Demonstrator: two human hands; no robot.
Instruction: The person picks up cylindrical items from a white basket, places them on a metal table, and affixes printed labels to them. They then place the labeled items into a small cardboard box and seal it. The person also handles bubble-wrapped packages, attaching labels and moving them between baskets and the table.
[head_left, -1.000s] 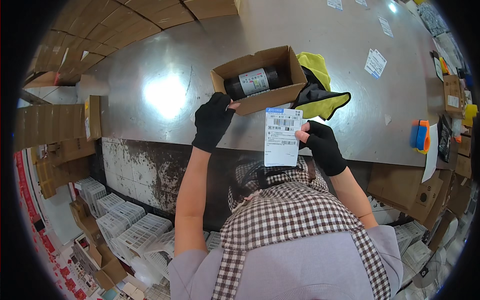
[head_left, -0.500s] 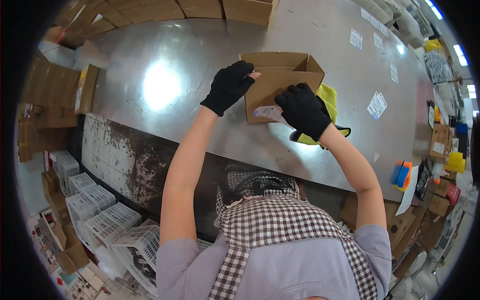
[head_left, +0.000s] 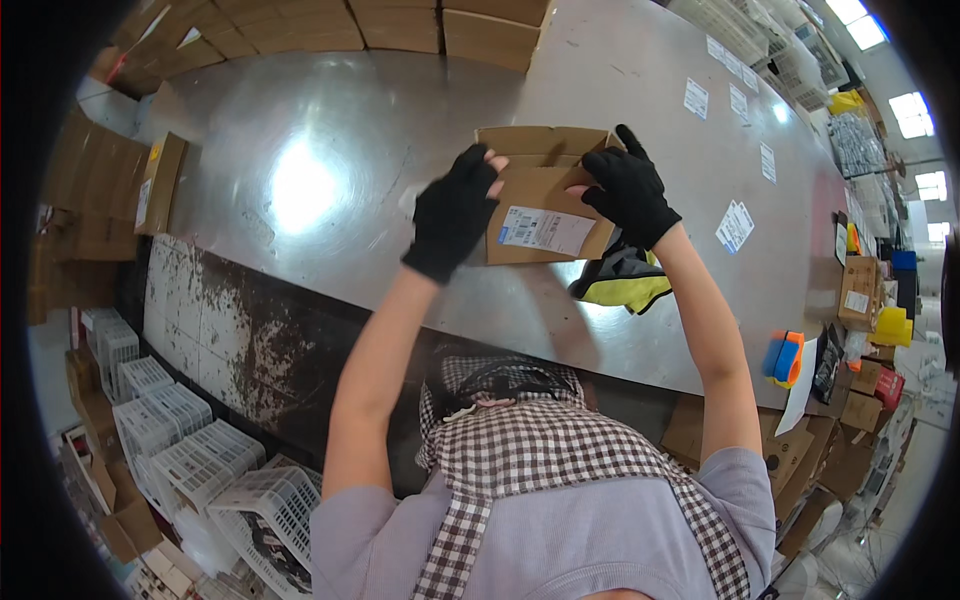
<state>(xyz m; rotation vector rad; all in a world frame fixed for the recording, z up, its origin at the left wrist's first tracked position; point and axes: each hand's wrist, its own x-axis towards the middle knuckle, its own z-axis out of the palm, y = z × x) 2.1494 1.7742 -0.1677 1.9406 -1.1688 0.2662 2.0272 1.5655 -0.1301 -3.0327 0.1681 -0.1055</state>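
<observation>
Nearest you on the table (head_left: 400,90), the cloth (head_left: 625,290) lies beside the box (head_left: 545,187). Your left hand (head_left: 453,212) grasps the box's left edge, your right hand (head_left: 632,190) its right corner. The cardboard looks light and fairly stiff; best held by walls near corners.

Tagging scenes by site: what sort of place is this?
Probably a packing area: an open cardboard box with a label on its side, stacked cartons, and more labels lying on the metal table.
</observation>
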